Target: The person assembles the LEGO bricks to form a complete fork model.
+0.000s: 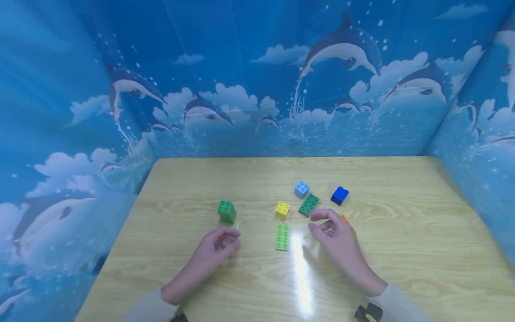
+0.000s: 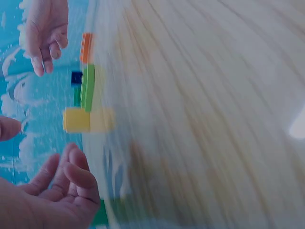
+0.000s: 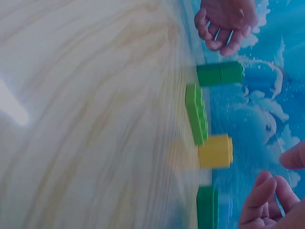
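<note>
My left hand (image 1: 219, 247) hovers over the table with loosely bent fingers and nothing in them. Just beyond it stands a tall green block (image 1: 227, 212), which a seam in the right wrist view shows as two stacked bricks (image 3: 220, 74). My right hand (image 1: 337, 233) is also free of any object, its thumb and fingertips apart. A dark green brick (image 1: 309, 205) lies just past its fingertips. An orange brick (image 2: 86, 47) is partly hidden behind that hand in the head view. Between both hands lie a light green brick (image 1: 282, 237) and a yellow brick (image 1: 282, 209).
Farther back are a light blue brick (image 1: 301, 189) and a dark blue brick (image 1: 339, 196), which lies tipped over. The wood-grain table (image 1: 181, 179) meets a blue dolphin-print curtain (image 1: 241, 67) behind and at both sides.
</note>
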`<state>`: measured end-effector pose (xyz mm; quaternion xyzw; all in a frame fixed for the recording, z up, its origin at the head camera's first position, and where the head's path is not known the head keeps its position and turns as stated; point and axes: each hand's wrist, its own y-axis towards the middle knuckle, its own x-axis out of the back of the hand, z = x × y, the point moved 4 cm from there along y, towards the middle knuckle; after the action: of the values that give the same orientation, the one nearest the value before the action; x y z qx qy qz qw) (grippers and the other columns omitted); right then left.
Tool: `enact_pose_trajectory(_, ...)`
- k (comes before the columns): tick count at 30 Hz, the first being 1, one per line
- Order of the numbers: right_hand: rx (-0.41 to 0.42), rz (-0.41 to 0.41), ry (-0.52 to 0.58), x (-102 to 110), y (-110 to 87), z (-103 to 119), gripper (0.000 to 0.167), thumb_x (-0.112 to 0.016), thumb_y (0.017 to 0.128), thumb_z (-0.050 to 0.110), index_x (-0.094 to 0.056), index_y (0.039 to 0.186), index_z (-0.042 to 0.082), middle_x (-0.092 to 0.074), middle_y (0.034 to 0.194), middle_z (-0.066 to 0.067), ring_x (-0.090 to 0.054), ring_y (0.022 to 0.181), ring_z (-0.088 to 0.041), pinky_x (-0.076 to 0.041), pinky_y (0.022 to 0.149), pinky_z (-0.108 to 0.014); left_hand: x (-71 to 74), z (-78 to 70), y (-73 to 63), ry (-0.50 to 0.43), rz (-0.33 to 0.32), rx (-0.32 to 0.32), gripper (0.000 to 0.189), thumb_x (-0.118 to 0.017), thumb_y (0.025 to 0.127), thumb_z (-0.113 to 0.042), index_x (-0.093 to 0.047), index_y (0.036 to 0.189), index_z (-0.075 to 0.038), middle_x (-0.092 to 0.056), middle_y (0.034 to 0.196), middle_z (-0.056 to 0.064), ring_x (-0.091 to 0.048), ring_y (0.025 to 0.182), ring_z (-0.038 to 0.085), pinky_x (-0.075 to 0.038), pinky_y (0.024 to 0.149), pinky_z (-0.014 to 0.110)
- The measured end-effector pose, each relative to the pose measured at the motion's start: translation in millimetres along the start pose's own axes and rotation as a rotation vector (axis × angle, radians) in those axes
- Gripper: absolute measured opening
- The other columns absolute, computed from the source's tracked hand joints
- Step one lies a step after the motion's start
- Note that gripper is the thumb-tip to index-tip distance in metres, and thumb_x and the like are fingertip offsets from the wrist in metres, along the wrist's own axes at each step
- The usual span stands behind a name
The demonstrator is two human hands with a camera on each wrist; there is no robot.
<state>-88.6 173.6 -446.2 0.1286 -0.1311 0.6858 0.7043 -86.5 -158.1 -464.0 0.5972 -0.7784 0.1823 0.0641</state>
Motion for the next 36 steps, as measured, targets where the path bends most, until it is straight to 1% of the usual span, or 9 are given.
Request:
enact_pose_trajectory(2, 0.013, -0.016, -0.028, 11.4, -1.0, -3.2, 0.028, -0.075, 0.103, 0.013, -0.070, 0.129, 0.004, -0.071, 0.128, -0.012, -0.067, 0.094, -0.021, -0.057, 0.068, -0.025, -9.1, -3.6, 1.1, 0.017, -0.005, -0.008, 0.036, -0.079, 0.100, -0.022, -0.069, 0.131, -0.005, -0.071, 0.112, 0.005, -0.066, 0.100, 0.021, -0.056, 0.088, 0.035)
enact_pose_trajectory(7, -0.002, -0.053, -0.077, 38.4, -1.4, -10.2, 0.033, -0.076, 0.105, 0.021, -0.070, 0.134, 0.004, -0.073, 0.130, -0.013, -0.066, 0.095, -0.017, -0.056, 0.079, -0.020, -32.2, -10.8, 6.5, 0.048, 0.017, -0.031, 0.043, -0.081, 0.098, -0.024, -0.068, 0.135, -0.007, -0.072, 0.113, 0.003, -0.066, 0.099, 0.019, -0.056, 0.087, 0.036)
enact_pose_trajectory(13, -0.073, -0.070, -0.151, 62.0, -3.2, -25.1, 0.045, -0.077, 0.105, 0.033, -0.067, 0.140, 0.007, -0.070, 0.132, -0.011, -0.066, 0.099, -0.015, -0.057, 0.073, -0.024, -51.7, -16.0, 12.4, 0.074, 0.043, -0.075, 0.052, -0.082, 0.096, -0.026, -0.064, 0.140, -0.003, -0.071, 0.115, 0.005, -0.067, 0.101, 0.019, -0.058, 0.088, 0.034)
enact_pose_trajectory(16, -0.082, -0.062, -0.209, 68.8, -5.1, -33.7, 0.049, -0.078, 0.104, 0.034, -0.065, 0.142, 0.005, -0.065, 0.138, -0.014, -0.065, 0.105, -0.020, -0.056, 0.076, -0.023, -57.3, -17.3, 14.3, 0.106, 0.021, -0.084, 0.057, -0.085, 0.093, -0.028, -0.064, 0.140, -0.004, -0.070, 0.115, 0.005, -0.065, 0.104, 0.020, -0.057, 0.093, 0.040)
enact_pose_trajectory(19, -0.085, -0.035, -0.263, 73.2, -5.7, -41.9, 0.054, -0.079, 0.103, 0.033, -0.064, 0.144, 0.002, -0.062, 0.141, -0.019, -0.065, 0.111, -0.028, -0.055, 0.081, -0.026, -62.1, -16.9, 15.8, 0.146, -0.011, -0.076, 0.065, -0.089, 0.089, -0.033, -0.064, 0.142, -0.005, -0.067, 0.114, 0.003, -0.061, 0.109, 0.022, -0.053, 0.102, 0.050)
enact_pose_trajectory(24, -0.109, 0.024, -0.327, 80.4, -4.8, -52.6, 0.062, -0.079, 0.103, 0.037, -0.060, 0.148, -0.001, -0.064, 0.140, -0.025, -0.064, 0.115, -0.034, -0.054, 0.085, -0.034, -73.0, -17.7, 20.0, 0.222, -0.027, -0.064, 0.077, -0.094, 0.084, -0.040, -0.062, 0.145, -0.003, -0.063, 0.109, 0.000, -0.055, 0.112, 0.025, -0.047, 0.105, 0.058)
enact_pose_trajectory(28, -0.114, 0.066, -0.351, 83.2, -3.0, -56.9, 0.067, -0.082, 0.100, 0.039, -0.059, 0.147, -0.003, -0.067, 0.136, -0.026, -0.064, 0.111, -0.033, -0.053, 0.085, -0.038, -82.5, -19.7, 26.1, 0.294, -0.040, -0.078, 0.081, -0.094, 0.082, -0.042, -0.062, 0.144, -0.001, -0.062, 0.103, -0.002, -0.053, 0.108, 0.023, -0.048, 0.101, 0.052)
enact_pose_trajectory(32, -0.118, 0.099, -0.380, 82.1, -0.4, -59.4, 0.071, -0.085, 0.097, 0.040, -0.059, 0.147, -0.004, -0.068, 0.133, -0.024, -0.063, 0.107, -0.031, -0.053, 0.083, -0.039, -92.3, -21.0, 32.2, 0.370, -0.036, -0.084, 0.084, -0.095, 0.081, -0.045, -0.062, 0.144, 0.000, -0.060, 0.098, -0.004, -0.049, 0.099, 0.019, -0.046, 0.089, 0.041)
enact_pose_trajectory(36, -0.133, 0.112, -0.403, 80.4, 1.8, -62.0, 0.072, -0.085, 0.096, 0.040, -0.059, 0.146, -0.004, -0.069, 0.128, -0.020, -0.062, 0.102, -0.028, -0.051, 0.078, -0.037, -99.8, -21.4, 36.9, 0.431, -0.027, -0.094, 0.087, -0.096, 0.079, -0.046, -0.061, 0.144, 0.001, -0.058, 0.095, -0.005, -0.048, 0.094, 0.018, -0.043, 0.085, 0.039)
